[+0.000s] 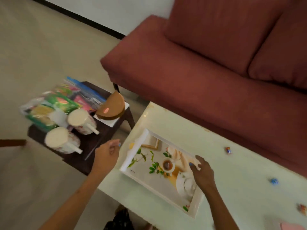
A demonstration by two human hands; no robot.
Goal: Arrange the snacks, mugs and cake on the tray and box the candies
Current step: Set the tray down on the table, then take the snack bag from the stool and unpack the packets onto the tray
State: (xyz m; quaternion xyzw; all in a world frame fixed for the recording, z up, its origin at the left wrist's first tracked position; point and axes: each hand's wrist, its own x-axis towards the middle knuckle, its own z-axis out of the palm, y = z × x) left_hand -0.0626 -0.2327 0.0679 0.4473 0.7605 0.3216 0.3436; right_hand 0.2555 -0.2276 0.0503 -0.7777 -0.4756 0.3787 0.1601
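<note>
Right hand (201, 171) pinches the empty tray's (197, 203) rim, steadying it; left hand (107, 152), loosely curled and empty, hovers toward mugs (82, 121) at left.

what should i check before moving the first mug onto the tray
1. Tray lies flat on the white table: ok.
2. Tray floor bare, room for mugs: ok.
3. Right hand steadies the tray's far rim: ok.
4. Left hand free, nothing held: ok.
5. Near mug and far mug upright on the dark side table: ok.
6. Mugs empty or full: cannot tell.
</note>
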